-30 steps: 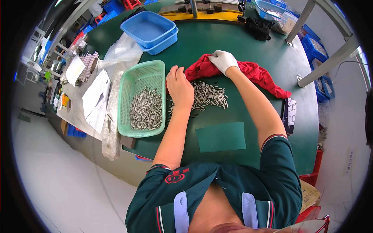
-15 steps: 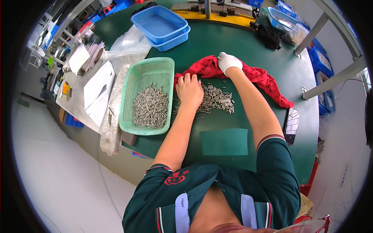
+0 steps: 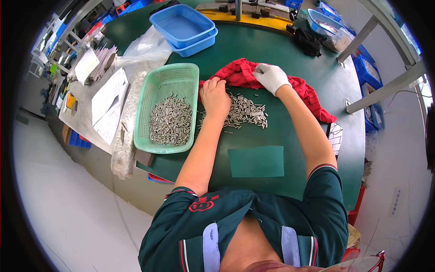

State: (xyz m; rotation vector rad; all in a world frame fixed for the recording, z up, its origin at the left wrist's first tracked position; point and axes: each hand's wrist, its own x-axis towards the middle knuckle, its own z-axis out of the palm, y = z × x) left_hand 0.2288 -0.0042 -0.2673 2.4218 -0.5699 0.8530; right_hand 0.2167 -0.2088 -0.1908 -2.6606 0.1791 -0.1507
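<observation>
Green tabletop (image 3: 290, 50) bears metal pins (image 3: 247, 111) partly hidden by left hand (image 3: 215, 97).

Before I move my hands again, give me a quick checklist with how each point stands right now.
1. Right hand on the red cloth: ok, it rests along the upper edge.
2. Both hands gloved: not ok; the right wears a white glove, the left hand is bare.
3. Small metal pins all in the green basket: not ok, a pile lies loose on the table.
4. Basket upright: ok, beside the left hand.
5. No pins under the cloth: cannot tell, its folds hide that.
</observation>
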